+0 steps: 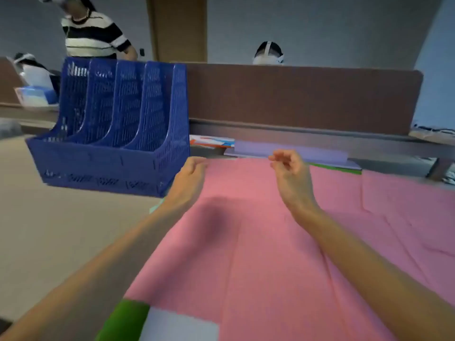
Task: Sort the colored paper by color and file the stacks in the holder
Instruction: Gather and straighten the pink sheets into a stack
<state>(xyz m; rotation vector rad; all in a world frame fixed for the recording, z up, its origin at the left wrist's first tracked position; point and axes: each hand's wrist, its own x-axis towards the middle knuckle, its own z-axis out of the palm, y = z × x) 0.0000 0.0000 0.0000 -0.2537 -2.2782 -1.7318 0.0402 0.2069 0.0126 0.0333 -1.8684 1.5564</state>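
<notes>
Left hand (190, 175) is pinching the far corner of the pink paper (246, 254); right hand (288, 172) is curling its fingers at the same edge, blur hiding whether it is gripping. The blue holder (110, 124) is standing just beside the left hand. A green sheet (123, 318) is running off the bottom.

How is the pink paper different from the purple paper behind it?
The pink paper is pinched at its far edge by the left hand and right hand; the purple paper lies untouched by the divider. The pink paper shows creases; the purple paper looks flat. Both are outside the blue holder.
</notes>
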